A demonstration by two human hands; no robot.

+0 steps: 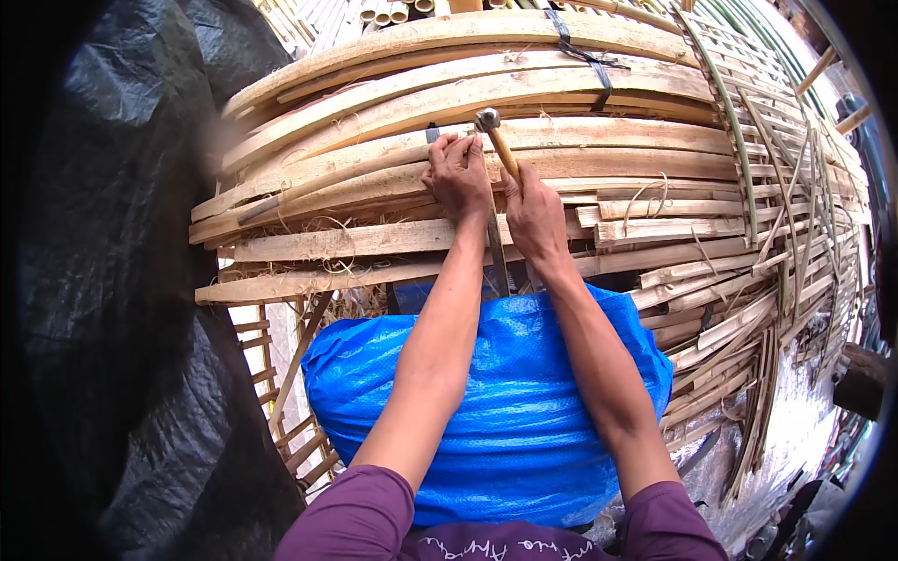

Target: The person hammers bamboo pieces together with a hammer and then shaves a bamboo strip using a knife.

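My right hand (537, 217) is wrapped round the wooden handle of a hammer (505, 153). Its metal head is just above the fingertips of my left hand (458, 178). Those fingers are pinched together over a pale wooden strip (393, 150); whatever small thing is between them is too small to make out. Below the hands, a narrow dark bar (497, 252) runs from between my wrists down toward a blue tarp (524, 402), which spreads under my forearms.
Long wooden strips (617, 137) lie stacked crosswise in front of me, with black ties (599, 70) round some at the back. Split bamboo slats (711, 327) pile up on the right beside a bamboo lattice (795, 168). Black plastic sheeting (122, 234) hangs at the left.
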